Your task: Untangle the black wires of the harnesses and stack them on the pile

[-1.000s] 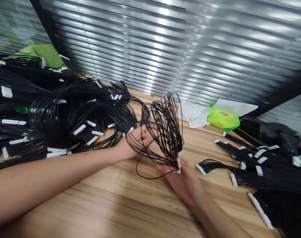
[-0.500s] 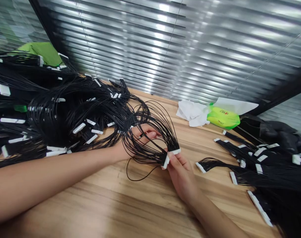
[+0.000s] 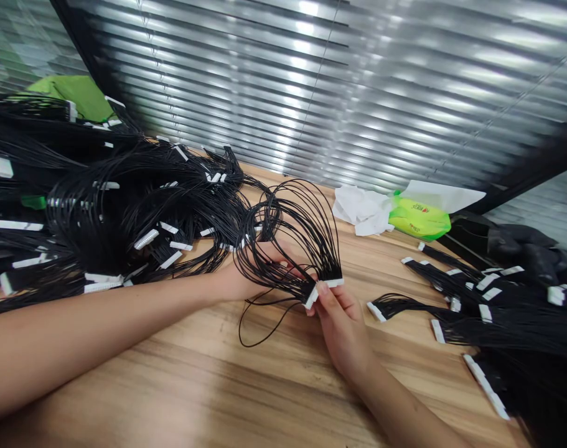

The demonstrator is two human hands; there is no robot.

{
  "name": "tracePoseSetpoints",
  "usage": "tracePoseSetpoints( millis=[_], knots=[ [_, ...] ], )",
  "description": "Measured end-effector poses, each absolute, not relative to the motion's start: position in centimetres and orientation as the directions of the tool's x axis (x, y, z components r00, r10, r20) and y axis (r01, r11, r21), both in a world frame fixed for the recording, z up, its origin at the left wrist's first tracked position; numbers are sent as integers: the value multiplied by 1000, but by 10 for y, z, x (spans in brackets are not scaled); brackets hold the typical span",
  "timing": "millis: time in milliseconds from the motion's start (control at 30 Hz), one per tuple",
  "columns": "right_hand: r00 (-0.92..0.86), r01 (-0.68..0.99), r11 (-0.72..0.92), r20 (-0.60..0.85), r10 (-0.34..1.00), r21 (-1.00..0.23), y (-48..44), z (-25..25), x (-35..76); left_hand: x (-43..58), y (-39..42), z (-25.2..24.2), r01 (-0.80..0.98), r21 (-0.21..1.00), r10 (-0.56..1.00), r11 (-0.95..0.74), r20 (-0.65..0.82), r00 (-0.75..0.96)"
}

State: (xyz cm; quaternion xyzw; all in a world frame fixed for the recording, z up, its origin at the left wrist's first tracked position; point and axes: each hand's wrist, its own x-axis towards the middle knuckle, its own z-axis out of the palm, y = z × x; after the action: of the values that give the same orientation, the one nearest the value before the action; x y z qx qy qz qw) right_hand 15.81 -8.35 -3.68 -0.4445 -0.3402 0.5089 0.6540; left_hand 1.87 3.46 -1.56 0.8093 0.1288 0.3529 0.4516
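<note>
A looped bundle of thin black wires [image 3: 302,236] fans out between my hands, ending in flat white connectors [image 3: 324,289]. My right hand [image 3: 342,330] pinches those connectors between thumb and fingers. My left hand [image 3: 255,274] sits under and among the wire loops, its fingers curled around some strands. A loose wire loop [image 3: 259,326] hangs below the bundle over the wooden table [image 3: 171,367]. Part of my left fingers is hidden behind the wires.
A large heap of black wire harnesses with white connectors [image 3: 124,211] lies left, and another [image 3: 493,317] lies right. Further back are crumpled white tissue [image 3: 360,211], a green packet [image 3: 418,218], a black bag [image 3: 521,255] and metallic window blinds [image 3: 334,81].
My hands have turned the bundle, so the connectors now show their long sides and the wires fan out wider. The loops have spread toward my left hand.
</note>
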Motion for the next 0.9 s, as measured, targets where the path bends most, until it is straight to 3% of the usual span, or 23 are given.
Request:
tracePoseSetpoints(
  millis=[167,533,600,767,900],
  knots=[
    [286,-365,86,-24,958,-927,-83,-34,157,20,35,-14,-142,836,501,-531,444,743],
    [487,-250,126,-12,873,-960,-82,-35,159,16,38,-21,32,867,749,-498,411,519],
    [530,-206,145,14,848,-968,-81,-36,160,13,34,-18,119,791,710,-600,458,534],
    [588,-147,182,62,807,-972,-82,-33,159,7,29,-14,254,457,498,-853,564,659],
    [614,-121,191,78,785,-974,-81,-33,160,6,27,-11,280,348,442,-895,604,663]
  ],
)
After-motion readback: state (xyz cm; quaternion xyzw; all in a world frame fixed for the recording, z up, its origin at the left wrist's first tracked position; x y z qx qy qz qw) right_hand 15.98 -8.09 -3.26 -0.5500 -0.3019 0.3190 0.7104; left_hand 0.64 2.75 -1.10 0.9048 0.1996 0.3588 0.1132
